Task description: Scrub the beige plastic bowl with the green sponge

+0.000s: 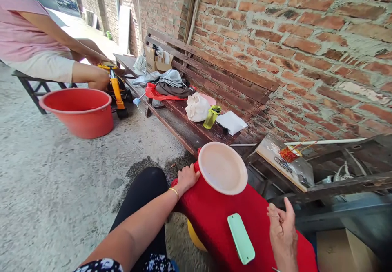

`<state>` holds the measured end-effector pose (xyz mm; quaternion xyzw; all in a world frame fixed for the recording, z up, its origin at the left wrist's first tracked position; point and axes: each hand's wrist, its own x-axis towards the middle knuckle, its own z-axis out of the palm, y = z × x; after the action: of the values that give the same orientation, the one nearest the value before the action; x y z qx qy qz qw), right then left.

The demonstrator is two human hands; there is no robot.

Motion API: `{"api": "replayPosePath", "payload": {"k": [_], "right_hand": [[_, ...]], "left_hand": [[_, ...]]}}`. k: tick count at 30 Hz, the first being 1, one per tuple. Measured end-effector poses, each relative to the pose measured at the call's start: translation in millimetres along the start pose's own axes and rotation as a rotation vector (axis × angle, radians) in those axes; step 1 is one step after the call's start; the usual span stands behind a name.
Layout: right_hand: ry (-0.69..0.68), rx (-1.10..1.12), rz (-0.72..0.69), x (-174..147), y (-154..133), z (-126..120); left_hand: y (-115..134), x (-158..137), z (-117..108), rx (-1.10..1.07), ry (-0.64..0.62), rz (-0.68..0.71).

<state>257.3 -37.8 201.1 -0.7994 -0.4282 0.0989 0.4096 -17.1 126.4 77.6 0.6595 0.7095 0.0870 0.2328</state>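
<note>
My left hand (188, 179) rests palm down on the edge of a red cloth (214, 206) beside a shallow pale pink basin (223, 168). Its fingers lie together on the cloth near the basin's rim, and nothing shows in them. A gold bracelet circles that wrist. My right hand (284, 233) is held up over the right side of the cloth, index finger stretched out and thumb raised, holding nothing that I can see. Between the hands and nearer to me lies a mint-green oblong case (241, 238). The basin stands apart from my right hand.
A brown wooden bench (183, 114) along the brick wall bears a green bottle (212, 117), a white bag (197, 107) and clothes. At left, a seated person (45, 39) is near a red tub (79, 119) and a yellow toy vehicle (115, 88). A patterned cup (290, 153) stands at right.
</note>
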Motion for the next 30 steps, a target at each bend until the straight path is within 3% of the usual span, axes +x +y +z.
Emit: {"api": "replayPosePath", "payload": {"k": [8, 16, 26, 30], "right_hand": [[0.134, 0.142, -0.063, -3.8, -14.1, 9.1], [0.276, 0.2, -0.018, -23.1, -38.0, 11.1], [0.205, 0.167, 0.061, 9.1, -24.9, 27.8], [0.227, 0.199, 0.047, 4.1, -25.6, 27.5]], "left_hand": [[1.2, -2.5, -3.6, -0.029, -0.016, -0.009], [1.3, -4.1, -6.2, -0.029, -0.008, -0.004], [-1.0, 0.3, 0.7, 0.0, -0.026, 0.008], [1.5, -3.0, -4.3, -0.009, -0.037, -0.007]]}}
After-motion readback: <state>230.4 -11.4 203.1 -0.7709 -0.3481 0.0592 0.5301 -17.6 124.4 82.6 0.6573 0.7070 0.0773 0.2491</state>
